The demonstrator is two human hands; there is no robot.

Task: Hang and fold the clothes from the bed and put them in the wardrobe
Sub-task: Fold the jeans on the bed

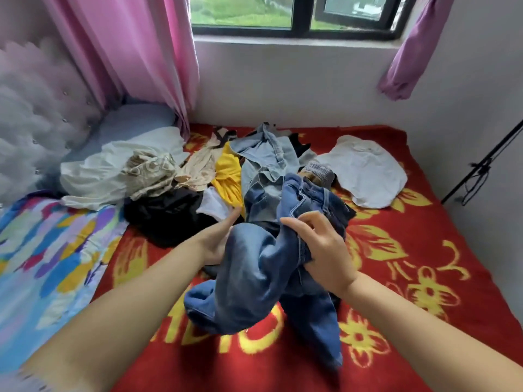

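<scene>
a bunched pair of dark blue denim jeans is lifted just above the red blanket with yellow flowers, its legs trailing down to the blanket near the front edge of the bed; the right hand has its fingers curled round a thick fold of the denim near the waistband, a firm grip; the left hand lies against the other side of the bundle with fingers fairly straight, more supporting than gripping, though the cloth hides its palm so i cannot tell whether the thumb pinches anything. behind the jeans sits the unsorted heap: a pale blue denim garment, a yellow top, black clothing, a beige patterned piece and a white crumpled garment; a white shirt lies apart to the right. the risks, as i judge them: the jeans are twisted, so folding them as they are would set creases; the hanging legs could drag the heap's near edge; one grip alone may let heavy denim slip.
</scene>
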